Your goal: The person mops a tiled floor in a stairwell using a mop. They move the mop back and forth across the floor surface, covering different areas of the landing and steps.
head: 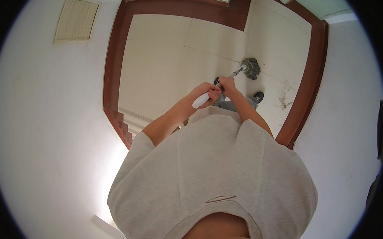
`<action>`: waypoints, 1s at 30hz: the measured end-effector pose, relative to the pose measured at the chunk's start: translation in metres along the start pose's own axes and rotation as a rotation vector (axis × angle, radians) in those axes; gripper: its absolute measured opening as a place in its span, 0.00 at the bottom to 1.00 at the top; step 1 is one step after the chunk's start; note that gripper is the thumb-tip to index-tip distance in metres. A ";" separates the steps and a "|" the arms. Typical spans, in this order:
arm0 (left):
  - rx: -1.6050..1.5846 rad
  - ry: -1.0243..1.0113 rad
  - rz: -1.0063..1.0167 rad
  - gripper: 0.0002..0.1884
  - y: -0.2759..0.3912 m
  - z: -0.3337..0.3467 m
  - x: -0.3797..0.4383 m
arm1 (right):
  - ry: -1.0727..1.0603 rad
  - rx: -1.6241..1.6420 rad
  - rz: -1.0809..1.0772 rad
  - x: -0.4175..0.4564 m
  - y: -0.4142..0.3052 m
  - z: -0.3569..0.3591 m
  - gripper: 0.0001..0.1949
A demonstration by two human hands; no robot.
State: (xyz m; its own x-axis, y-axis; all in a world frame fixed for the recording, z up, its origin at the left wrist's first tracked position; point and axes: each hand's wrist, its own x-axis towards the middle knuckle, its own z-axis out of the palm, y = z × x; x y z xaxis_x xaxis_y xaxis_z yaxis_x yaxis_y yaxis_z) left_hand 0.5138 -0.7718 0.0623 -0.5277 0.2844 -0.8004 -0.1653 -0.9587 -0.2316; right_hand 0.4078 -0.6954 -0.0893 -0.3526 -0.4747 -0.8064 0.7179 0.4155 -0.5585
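A floor mop with a dark grey strand head (252, 69) rests on the pale tiled floor beyond my feet. Its metal pole (235, 73) slants back toward my body and ends in a white grip (201, 101). My left hand (208, 91) is wrapped around the pole by the white grip. Farther down the pole, close beside it, my right hand (226, 84) is closed on the metal. A dark shoe (259, 96) of mine shows to the right of the mop. My other shoe (216, 80) is partly hidden behind my hands.
Dark dirt marks (285, 97) lie on the floor at the right. Reddish-brown border tile (114, 61) edges the floor along white walls. Stairs (135, 122) begin at the lower left. A louvred vent cover (77, 20) sits on the left wall.
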 end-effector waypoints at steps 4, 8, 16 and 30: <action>-0.046 -0.037 0.069 0.05 -0.004 -0.016 -0.025 | -0.120 -0.023 0.010 -0.006 0.005 0.026 0.09; -0.125 -0.064 0.110 0.05 0.001 -0.025 -0.041 | -0.105 -0.134 0.081 -0.011 -0.002 0.059 0.07; -0.310 -0.034 0.225 0.07 -0.017 -0.050 -0.054 | -0.235 -0.318 0.126 -0.010 0.015 0.082 0.10; -0.575 -0.191 0.185 0.04 -0.050 -0.056 -0.036 | -0.214 -0.521 0.105 -0.007 0.033 0.079 0.06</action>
State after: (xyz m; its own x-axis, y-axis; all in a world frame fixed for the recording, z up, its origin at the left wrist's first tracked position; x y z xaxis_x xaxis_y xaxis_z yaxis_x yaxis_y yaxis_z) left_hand 0.5880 -0.7352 0.0719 -0.6528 0.0597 -0.7552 0.3889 -0.8291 -0.4016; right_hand 0.4815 -0.7396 -0.0868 -0.1268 -0.5346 -0.8355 0.3324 0.7708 -0.5436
